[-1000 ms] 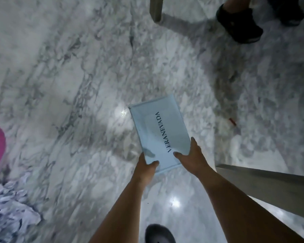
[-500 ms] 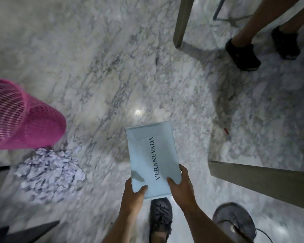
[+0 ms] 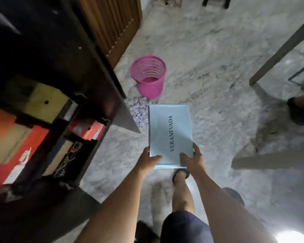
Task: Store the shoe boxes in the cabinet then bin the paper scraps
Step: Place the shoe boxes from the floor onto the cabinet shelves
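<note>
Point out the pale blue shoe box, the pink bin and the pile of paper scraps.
pale blue shoe box [image 3: 170,130], head view, middle of its lid.
pink bin [image 3: 150,86], head view, its outer wall.
pile of paper scraps [image 3: 139,111], head view, middle of the heap.

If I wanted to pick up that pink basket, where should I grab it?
Probably by its top rim, reaching down from above. The pink basket stands upright on the floor with its mouth open and looks empty, so fingers can hook over the rim. Its sides narrow toward the bottom, which makes them harder to grip.
</note>
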{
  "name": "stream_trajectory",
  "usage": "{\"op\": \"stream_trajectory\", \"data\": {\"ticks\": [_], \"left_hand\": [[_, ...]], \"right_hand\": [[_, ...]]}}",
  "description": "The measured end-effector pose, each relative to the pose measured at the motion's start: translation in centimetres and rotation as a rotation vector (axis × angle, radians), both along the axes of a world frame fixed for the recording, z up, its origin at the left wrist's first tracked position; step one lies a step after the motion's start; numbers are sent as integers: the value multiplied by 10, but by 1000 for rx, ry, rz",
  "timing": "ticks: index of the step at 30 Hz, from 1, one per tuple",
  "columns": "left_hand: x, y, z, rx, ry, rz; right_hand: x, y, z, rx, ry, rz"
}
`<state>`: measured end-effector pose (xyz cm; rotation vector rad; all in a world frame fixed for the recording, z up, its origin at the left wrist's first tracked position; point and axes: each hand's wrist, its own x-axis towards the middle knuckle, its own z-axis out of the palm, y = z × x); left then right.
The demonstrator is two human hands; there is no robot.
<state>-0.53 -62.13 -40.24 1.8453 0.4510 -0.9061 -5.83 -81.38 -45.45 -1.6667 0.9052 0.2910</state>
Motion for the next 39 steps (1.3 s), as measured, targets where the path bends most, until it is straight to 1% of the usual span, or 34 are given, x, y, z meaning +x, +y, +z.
{"op": "stream_trajectory", "data": {"ticks": [3,6,10,12,15,21,24,28,32,34,37,39], "left_hand": [[-63,84,72,-16,-37,145],[-110,158,106,-11,-55,350],[-129,220,142,-22,-107,538],[-122,235,159,-34,-165,597],[-95,250,175,-40,-242,685],[-13,275,183,-27,-338,689],[40,290,177,-25,-323,773],[120,317,160,-68,-312,855],[185,344,134,-61,-322,948],[211,356,111,-53,-362,996],[241,364,103,61,-415,1008],[253,370,101,166,-404,999]], "right_hand": [[-27,78,38,8,-42,176],[-35,149,74,68,-133,297],[-16,220,144,3,-256,491],[9,242,164,-45,-292,546],[54,264,182,-57,-343,604],[151,304,202,-15,-372,638],[206,325,205,-8,-342,681],[285,357,198,-26,-275,679],[354,396,180,-55,-342,707],[381,417,170,-10,-356,707],[411,448,153,74,-354,691],[422,463,137,102,-335,677]]}}
